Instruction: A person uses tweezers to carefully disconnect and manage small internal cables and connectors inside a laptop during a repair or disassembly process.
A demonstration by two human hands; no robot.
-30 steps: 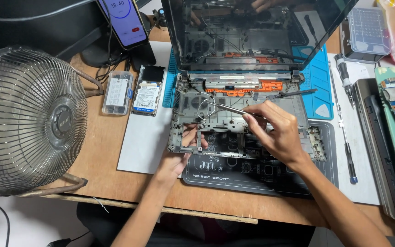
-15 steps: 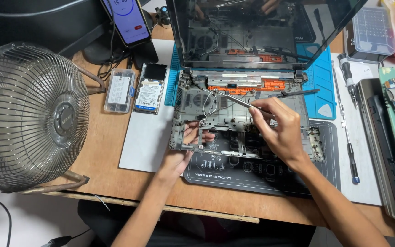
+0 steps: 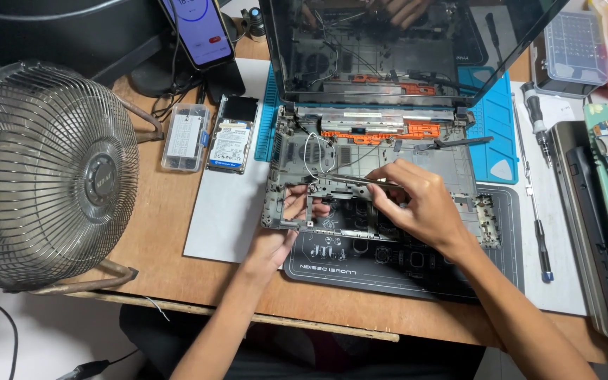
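Head view looked down on a stripped laptop base (image 3: 371, 176), lid tilted back, resting on a dark repair mat (image 3: 402, 271) atop a wooden desk (image 3: 149, 239). The left hand (image 3: 286, 225) reached in from below, fingers curled around the front-left edge of the chassis frame, bracing it. The right hand (image 3: 416, 204) pinched a slim metal tool, seemingly tweezers (image 3: 346, 179), its tip aimed leftward at the inner frame near a loop of white wire (image 3: 311, 151). The step in hand looked like picking at or freeing a small part or cable inside the base; exactly what the tip touched could not be told. Any following move would call for a steady brace from the left hand and fine control at the tip, keeping clear of the thin wires. A hard drive (image 3: 232, 135) and a clear screw case (image 3: 186, 137) lay left of the laptop, beside a wire-cage fan (image 3: 43, 176); a screwdriver (image 3: 536, 123) lay well to the right.
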